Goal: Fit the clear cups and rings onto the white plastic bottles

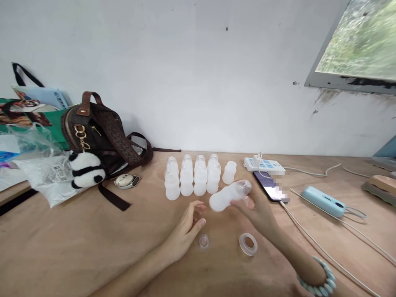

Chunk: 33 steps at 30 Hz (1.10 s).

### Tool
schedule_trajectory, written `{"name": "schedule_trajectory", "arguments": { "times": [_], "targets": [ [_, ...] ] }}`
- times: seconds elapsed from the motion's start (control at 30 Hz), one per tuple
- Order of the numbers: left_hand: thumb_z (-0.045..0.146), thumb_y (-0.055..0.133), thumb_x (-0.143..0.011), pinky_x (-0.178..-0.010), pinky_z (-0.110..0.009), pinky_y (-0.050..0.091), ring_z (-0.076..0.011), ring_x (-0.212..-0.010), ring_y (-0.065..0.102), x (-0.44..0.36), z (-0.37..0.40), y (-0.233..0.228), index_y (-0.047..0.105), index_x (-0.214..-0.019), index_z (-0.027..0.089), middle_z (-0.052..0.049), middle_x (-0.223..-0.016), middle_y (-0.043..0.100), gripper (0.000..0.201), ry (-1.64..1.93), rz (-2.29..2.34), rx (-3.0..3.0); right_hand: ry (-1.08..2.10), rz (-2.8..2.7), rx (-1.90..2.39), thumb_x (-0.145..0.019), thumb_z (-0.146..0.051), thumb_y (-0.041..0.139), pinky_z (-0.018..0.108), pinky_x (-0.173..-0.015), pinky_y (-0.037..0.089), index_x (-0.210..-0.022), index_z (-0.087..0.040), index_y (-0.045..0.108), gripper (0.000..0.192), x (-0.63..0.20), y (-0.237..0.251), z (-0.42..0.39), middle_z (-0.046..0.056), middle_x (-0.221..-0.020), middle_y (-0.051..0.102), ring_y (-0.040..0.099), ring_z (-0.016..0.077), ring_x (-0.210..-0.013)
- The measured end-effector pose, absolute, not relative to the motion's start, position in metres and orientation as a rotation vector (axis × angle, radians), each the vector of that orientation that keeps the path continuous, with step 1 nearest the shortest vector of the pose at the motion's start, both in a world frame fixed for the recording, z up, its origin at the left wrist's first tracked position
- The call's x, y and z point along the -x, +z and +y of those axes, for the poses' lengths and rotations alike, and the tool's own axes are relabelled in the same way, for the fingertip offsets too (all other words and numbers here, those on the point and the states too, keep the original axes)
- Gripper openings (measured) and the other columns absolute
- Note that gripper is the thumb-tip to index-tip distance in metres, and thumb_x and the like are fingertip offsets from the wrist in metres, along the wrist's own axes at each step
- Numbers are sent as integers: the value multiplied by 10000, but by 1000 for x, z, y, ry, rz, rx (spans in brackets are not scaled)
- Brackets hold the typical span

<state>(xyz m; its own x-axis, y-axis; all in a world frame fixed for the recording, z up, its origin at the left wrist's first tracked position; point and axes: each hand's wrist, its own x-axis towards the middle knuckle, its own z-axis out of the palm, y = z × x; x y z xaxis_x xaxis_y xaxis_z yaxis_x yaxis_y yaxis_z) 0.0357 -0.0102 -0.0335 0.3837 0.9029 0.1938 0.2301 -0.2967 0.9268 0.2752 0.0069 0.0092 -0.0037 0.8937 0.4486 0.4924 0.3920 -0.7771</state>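
Observation:
My right hand [252, 208] grips a baby bottle [224, 197], a white frosted one with a clear cap, tilted so its base points left. Apart from it, my left hand [188, 225] is empty, with thumb and fingers spread. Below my hands lie a clear bottle nipple [203, 242] and a translucent collar ring [248, 244]. Behind stand several capped baby bottles [186, 181] in short rows. To their right is an uncapped white bottle body [229, 172]. Part of the held bottle's cap end is hidden by my right fingers.
A brown backpack [102, 132] with a panda plush [87, 170] and a plastic bag [49, 181] sit left, near a watch [126, 180]. On the right are a power strip [269, 165], a phone [267, 186], a light-blue power bank [323, 201] and white cables. A wall stands behind.

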Motion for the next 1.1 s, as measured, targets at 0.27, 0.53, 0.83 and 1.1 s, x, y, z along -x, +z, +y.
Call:
{"name": "schedule_trajectory", "arguments": {
  "times": [0.27,0.53,0.83,1.1],
  "targets": [
    [391,412,-983,-1011,-428,407,-251,-1133,530,-36,-11,-34,472,-1195,248,-101,-1205,579,263,930,1018,-1744,258,-1824,1569,-793,-420,654,344,-636,458,-920,-211,505,286,-302,18,58,40,-809,640,632,242,-731],
    [381,380,-986,-1035,-411,386,-250,-1163,509,-36,-12,-25,473,-1154,233,-96,-1197,564,243,868,1050,-1775,258,-1837,1473,-818,-407,648,363,-686,492,-1051,-193,533,336,-284,6,87,69,-878,648,636,242,-796],
    [412,368,-986,-1039,-427,377,-253,-1171,506,-35,-11,-31,453,-1168,251,-91,-1198,568,257,855,1039,-1788,180,-1808,1436,-857,-499,585,381,-690,484,-1187,-168,500,475,-291,-2,87,115,-1003,647,613,237,-782],
    [407,450,-958,-957,-386,418,-223,-1033,531,-29,-6,-26,510,-1141,246,-59,-1098,579,250,736,965,-1849,8,-1991,1594,-858,-345,585,287,-580,389,-838,-223,540,131,-299,47,44,9,-748,613,567,174,-626]
  ]
}}
